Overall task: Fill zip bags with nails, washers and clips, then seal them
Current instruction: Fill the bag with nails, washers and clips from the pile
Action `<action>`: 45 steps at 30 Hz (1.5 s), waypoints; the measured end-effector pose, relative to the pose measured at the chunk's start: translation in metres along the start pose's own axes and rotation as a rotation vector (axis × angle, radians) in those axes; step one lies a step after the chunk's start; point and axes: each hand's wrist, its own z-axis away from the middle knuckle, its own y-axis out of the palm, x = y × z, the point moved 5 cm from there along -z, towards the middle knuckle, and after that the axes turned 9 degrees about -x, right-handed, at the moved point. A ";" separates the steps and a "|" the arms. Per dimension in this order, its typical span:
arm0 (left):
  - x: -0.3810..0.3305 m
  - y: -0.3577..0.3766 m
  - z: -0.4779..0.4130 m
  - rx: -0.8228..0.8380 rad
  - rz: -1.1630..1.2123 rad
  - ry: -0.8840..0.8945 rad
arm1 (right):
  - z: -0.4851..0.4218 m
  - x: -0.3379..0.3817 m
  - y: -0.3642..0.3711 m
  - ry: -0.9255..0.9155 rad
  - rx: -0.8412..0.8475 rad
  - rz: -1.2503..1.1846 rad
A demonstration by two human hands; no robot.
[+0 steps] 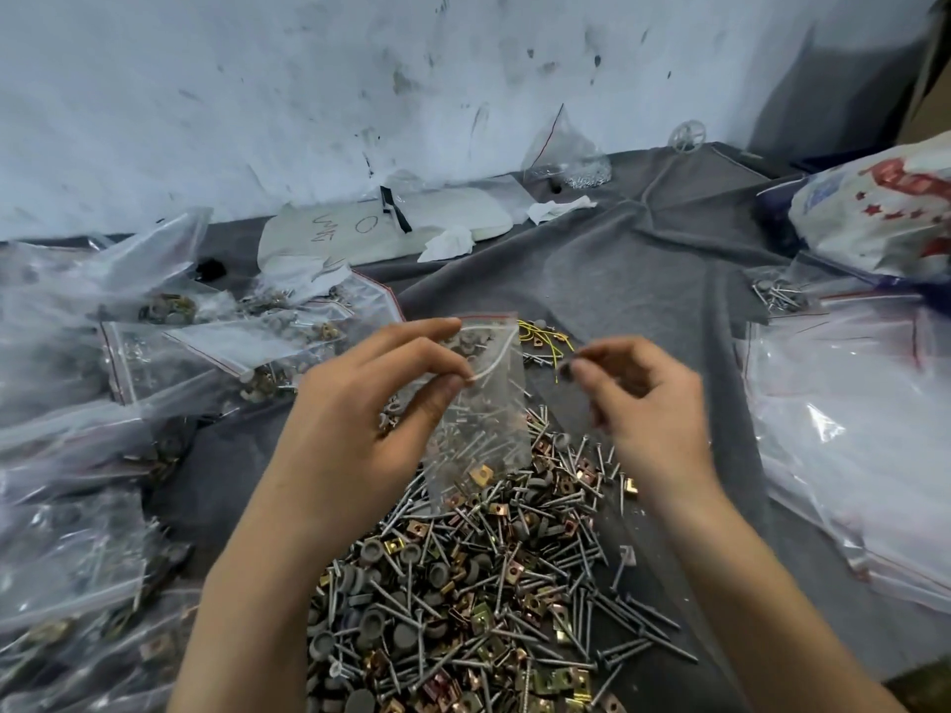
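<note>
Zip bag [489, 419] is at frame centre, held upright above the far edge of the hardware pile [463, 584], which is at 6 o'clock on the counter [643, 259]. Its mouth is up and unsealed, and nails and at least one brass clip sit in the bottom.

Left grip [370, 403]: thumb and fingers pinch the bag's upper left wall, just under the red zip strip [489, 317].
Right grip [648, 403]: at 3 o'clock of the bag mouth and clear of it, thumb and forefinger pinched on a small dark piece [568, 370]. Probably a washer, too blurred to confirm.

Handling, my read:
- Film is thin, limp and slick, with no stiffness of its own. It sags wherever it isn't held.
- All the weight sits low, so the bag will swing and the mouth tends to collapse.
- Nail points can pierce the film, so don't squeeze the loaded bottom.
- Hold near the zip strip, the stiffest part. To seal, pinch the strip at one end and run along it.

Filled bags [231, 342] are at 9 o'clock, the empty bag stack [849, 429] at 3 o'clock.
</note>
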 end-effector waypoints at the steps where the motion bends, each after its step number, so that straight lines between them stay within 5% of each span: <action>1: -0.002 0.003 0.000 0.015 -0.001 0.008 | 0.002 0.021 -0.001 -0.064 -0.004 -0.097; 4: -0.009 0.011 0.002 0.066 0.000 0.048 | 0.012 0.067 0.002 -0.197 0.061 -0.244; 12: -0.019 0.019 0.003 0.100 0.046 0.080 | 0.021 0.059 0.003 -0.108 0.096 -0.224; 20: -0.019 0.022 0.005 0.104 0.045 0.075 | 0.014 0.064 -0.009 -0.517 -0.054 0.208; 23: -0.016 0.020 0.004 0.077 0.033 0.054 | -0.013 0.031 -0.021 -0.376 -0.122 0.312; 28: -0.015 0.016 0.003 0.054 0.004 0.058 | -0.018 -0.055 -0.004 -0.007 0.296 0.772; 32: -0.010 0.013 0.002 0.037 -0.009 0.051 | -0.004 -0.074 0.007 -0.068 0.394 0.859; 39: -0.007 0.014 0.001 0.048 -0.025 0.048 | -0.008 -0.043 -0.004 -0.090 0.147 0.519; 45: -0.009 0.016 0.002 0.054 -0.018 0.046 | -0.004 -0.016 0.000 -0.030 0.164 0.283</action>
